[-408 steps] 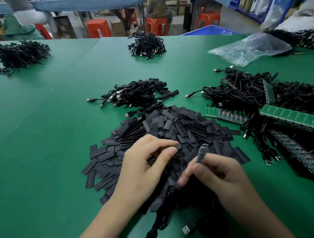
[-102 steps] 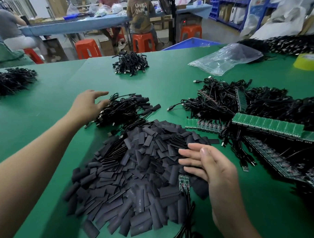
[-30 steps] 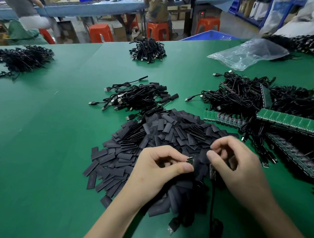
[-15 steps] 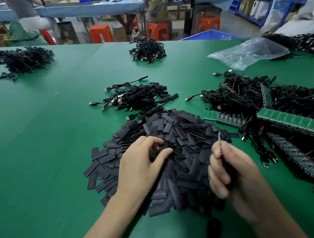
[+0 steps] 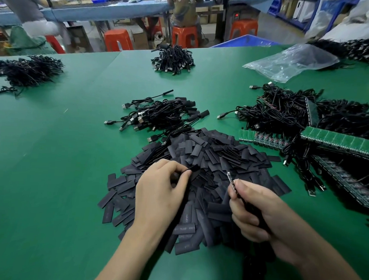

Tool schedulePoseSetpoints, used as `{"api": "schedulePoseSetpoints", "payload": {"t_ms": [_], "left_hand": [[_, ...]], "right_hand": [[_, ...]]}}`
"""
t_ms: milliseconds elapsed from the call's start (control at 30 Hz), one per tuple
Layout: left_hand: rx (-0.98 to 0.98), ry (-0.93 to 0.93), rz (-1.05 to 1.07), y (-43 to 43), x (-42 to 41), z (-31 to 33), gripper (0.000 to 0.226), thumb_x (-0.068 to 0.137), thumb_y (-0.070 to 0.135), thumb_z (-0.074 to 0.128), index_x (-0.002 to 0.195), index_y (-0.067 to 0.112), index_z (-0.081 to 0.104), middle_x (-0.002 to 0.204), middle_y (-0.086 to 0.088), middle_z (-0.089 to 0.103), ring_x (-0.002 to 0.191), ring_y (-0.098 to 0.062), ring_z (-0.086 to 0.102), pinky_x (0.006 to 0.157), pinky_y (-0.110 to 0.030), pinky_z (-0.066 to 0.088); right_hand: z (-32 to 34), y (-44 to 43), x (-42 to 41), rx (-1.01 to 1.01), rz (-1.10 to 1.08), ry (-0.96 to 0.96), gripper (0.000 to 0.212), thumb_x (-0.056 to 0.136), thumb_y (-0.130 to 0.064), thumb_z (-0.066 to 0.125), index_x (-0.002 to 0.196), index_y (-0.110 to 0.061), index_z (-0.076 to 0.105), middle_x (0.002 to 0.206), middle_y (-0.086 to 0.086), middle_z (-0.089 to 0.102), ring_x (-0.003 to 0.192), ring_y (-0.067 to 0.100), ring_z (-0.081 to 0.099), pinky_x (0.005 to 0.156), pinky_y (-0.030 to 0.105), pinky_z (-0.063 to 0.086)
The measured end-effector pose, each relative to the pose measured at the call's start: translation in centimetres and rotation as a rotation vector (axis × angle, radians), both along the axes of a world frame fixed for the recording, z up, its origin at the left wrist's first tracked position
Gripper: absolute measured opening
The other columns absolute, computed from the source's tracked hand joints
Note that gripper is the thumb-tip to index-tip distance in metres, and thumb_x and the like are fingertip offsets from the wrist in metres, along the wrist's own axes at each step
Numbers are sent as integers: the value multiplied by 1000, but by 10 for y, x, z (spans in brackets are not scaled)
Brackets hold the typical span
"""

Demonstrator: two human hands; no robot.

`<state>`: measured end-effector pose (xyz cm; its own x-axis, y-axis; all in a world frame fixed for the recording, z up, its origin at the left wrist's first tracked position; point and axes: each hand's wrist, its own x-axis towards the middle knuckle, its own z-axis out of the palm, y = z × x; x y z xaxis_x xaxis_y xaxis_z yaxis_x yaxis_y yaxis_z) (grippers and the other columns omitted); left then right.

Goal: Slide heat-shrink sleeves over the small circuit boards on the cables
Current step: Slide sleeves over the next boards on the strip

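Two hands ready: left hand [image 5: 160,193] pinches a sleeve [image 5: 192,168], right hand [image 5: 258,213] grips the board [image 5: 230,180]; squeeze sleeve open, align, slide

Left hand [image 5: 160,193] lifted sleeve [image 5: 192,167]; board [image 5: 231,181] shifted nearer.

Deep even green over the flat matt table top [image 5: 52,177]. Matt black throughout the heap of flat rectangular heat-shrink sleeves [image 5: 210,153], faint pale grey lettering on a few nearest. Black again on the tangled bundle of thin cables [image 5: 163,116], silvery at the metal plugs. Bright green, ruled with pale lines, on the long strip of joined circuit boards [image 5: 336,139]. Dark with reddish and silvery specks on the small narrow circuit board [image 5: 230,179]. Clear with whitish glints on the crumpled plastic bag [image 5: 291,62]. Orange-red on the plastic stools [image 5: 118,40].
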<state>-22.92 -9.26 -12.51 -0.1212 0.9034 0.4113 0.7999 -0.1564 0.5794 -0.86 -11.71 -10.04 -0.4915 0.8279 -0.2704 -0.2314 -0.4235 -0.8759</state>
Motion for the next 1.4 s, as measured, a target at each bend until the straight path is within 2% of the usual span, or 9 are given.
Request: {"api": "schedulePoseSetpoints", "payload": {"t_ms": [133,300,433,600,767,900,967,1067,1400], "left_hand": [[87,-144,-219,-3,-3,9,4,89,29,77,92,31,77,90,23,73,86,-2,69,79,-31,56],[212,-153,-508,-10,9,6,11,89,23,78,97,17,82,96,13,76,92,2,69,82,-20,54],[236,-152,-543,-10,11,1,16,90,23,79,104,14,80,100,8,76,96,-3,70,85,-23,55],[180,-132,-567,-10,14,-1,27,90,30,79,112,15,78,104,8,73,97,-8,68,86,-27,53],[105,-275,-512,-7,13,3,19,85,24,81,104,17,81,100,11,72,96,-9,69,85,-21,51],[95,-323,-449,-6,10,4,19,81,16,84,100,19,82,99,13,74,96,-8,71,86,-16,49],[94,-332,-435,-6,10,4,18,80,16,84,98,18,82,98,12,75,95,-8,71,85,-16,49],[90,-338,-436,-6,11,4,16,80,16,84,96,17,82,95,11,76,93,-8,71,83,-16,50],[94,-294,-463,-7,11,5,18,81,19,83,99,15,82,97,10,74,93,-7,70,83,-17,50]], "right_hand": [[-2,-1,-4,-15,-26,-16,31,96,-41,57,82,-14,60,54,-1,26,35,7,19,37,16,20],[-3,0,-5,3,-141,-58,32,87,-45,64,80,-14,68,52,-2,24,35,7,18,37,15,18],[-4,1,-6,60,-164,-139,23,82,-37,67,72,-16,65,50,-1,27,33,7,21,38,13,19],[-10,-2,-9,187,-185,-243,25,96,-21,62,75,-9,60,48,0,28,35,11,21,36,17,20],[-7,-1,-7,322,-257,-292,39,98,-44,53,78,-13,63,54,2,33,41,14,30,40,20,29],[-4,1,1,529,-259,-538,44,92,-54,49,73,-15,56,53,-5,33,48,16,32,47,32,28],[-5,0,3,631,-251,-648,41,95,-51,48,75,-15,54,51,-6,34,49,12,32,50,33,28],[-6,-1,1,718,-243,-722,37,104,-38,53,74,-16,54,50,-8,37,48,5,32,48,24,27],[-9,-3,-2,753,-200,-786,35,101,-33,56,69,-19,54,52,-7,40,48,5,34,48,25,26]]}}
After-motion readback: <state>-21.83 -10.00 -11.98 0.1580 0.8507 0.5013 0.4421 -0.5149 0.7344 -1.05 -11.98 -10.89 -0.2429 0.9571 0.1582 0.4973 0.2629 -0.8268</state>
